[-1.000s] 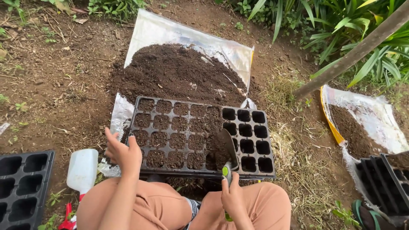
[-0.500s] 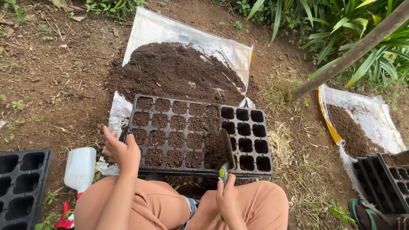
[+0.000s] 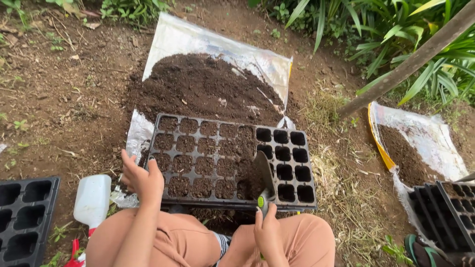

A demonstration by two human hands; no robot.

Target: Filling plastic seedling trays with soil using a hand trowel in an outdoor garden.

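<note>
Head view: two hands (image 3: 143,180), one trowel (image 3: 261,180), three trays (image 3: 232,165).

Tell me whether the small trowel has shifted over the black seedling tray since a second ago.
Cannot tell: the trowel stays over the same soil-filled cells of the tray.

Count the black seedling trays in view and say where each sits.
3. One tray lies in front of the knees, partly filled with soil. A second sits at the left edge. A third is at the right edge, cut off by the frame; more may lie outside it.
</note>
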